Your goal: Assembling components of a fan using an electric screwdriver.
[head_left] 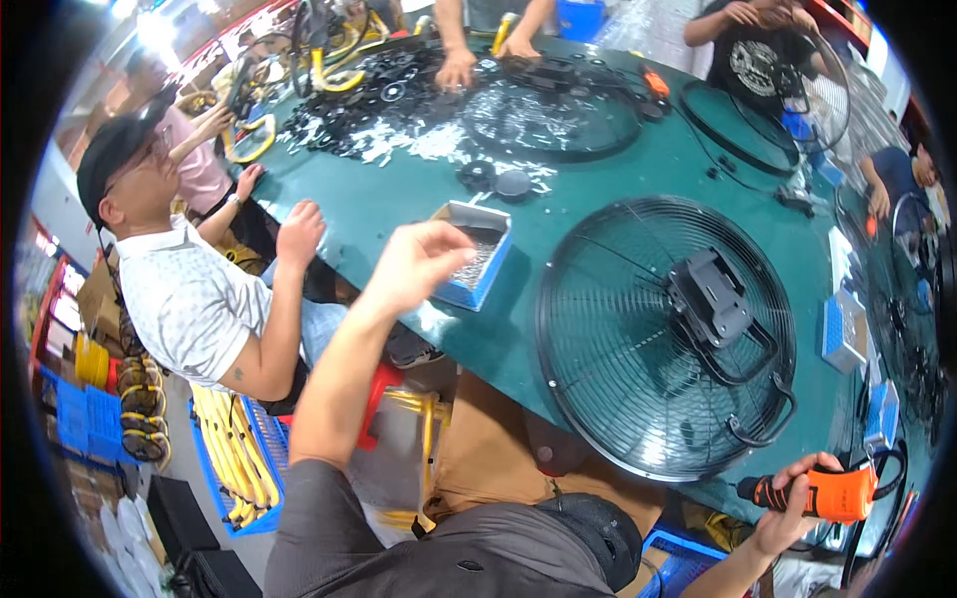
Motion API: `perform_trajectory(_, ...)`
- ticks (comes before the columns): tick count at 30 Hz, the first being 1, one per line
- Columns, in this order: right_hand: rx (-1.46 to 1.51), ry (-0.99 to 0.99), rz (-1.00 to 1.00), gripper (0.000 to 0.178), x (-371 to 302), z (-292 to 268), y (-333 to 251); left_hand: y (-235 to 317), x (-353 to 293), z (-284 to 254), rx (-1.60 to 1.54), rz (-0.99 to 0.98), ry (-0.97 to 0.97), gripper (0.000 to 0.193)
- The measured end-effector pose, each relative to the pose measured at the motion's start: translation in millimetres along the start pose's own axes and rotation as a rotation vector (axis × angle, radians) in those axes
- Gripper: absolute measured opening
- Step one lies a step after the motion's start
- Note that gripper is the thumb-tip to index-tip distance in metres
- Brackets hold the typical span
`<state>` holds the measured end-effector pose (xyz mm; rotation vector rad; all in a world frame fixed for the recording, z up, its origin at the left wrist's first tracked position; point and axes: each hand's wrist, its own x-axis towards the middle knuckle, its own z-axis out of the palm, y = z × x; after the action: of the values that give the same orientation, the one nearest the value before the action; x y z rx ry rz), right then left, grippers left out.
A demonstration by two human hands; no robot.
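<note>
My left hand [417, 261] is over a blue and white box [473, 295] of small metal screws [482, 257]. Its fingers are bent and pinched together; whatever may be between their tips is too small to make out. At the lower right, my right hand [795, 498] is wrapped round an orange and black electric screwdriver [835, 495], its tip pointing left toward the table edge. Between my hands a round black wire fan guard [613, 329] lies on the green table [399, 189]. A black motor housing [710, 297] and a curved black bracket [743, 367] sit on it.
Another fan guard [558, 140] and heaped black parts [369, 95] cover the far table. More small blue boxes [843, 334] stand at the right. A person in a white shirt [189, 289] sits close at my left; other people work around the table. Yellow tubes fill a blue crate [269, 448].
</note>
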<state>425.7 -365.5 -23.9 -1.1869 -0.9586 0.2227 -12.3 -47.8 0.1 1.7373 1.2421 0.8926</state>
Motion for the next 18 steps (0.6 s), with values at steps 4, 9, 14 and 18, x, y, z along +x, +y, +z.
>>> perform_trajectory(4, 0.338, -0.06, 0.039, 0.038, 8.0, 10.6, -25.2, 23.8, -71.0, 44.4, -0.528, -0.113, -0.209, 0.014)
perform_trajectory(9, 0.867, -0.068, -0.023, 0.035, -2.0, 51.8, -66.9, 31.9, -134.2, 133.3, -1.135, -0.214, -0.657, 0.013)
perform_trajectory(14, 0.885, 0.004, -0.033, 0.039, -22.6, 92.1, -77.3, 22.7, -163.6, 168.5, -1.129, -0.18, -0.682, 0.019)
perform_trajectory(18, 0.848, -0.037, 0.033, 0.037, -29.4, 104.0, -74.0, 17.2, -171.7, 170.0, -0.875, 0.008, -0.634, 0.025)
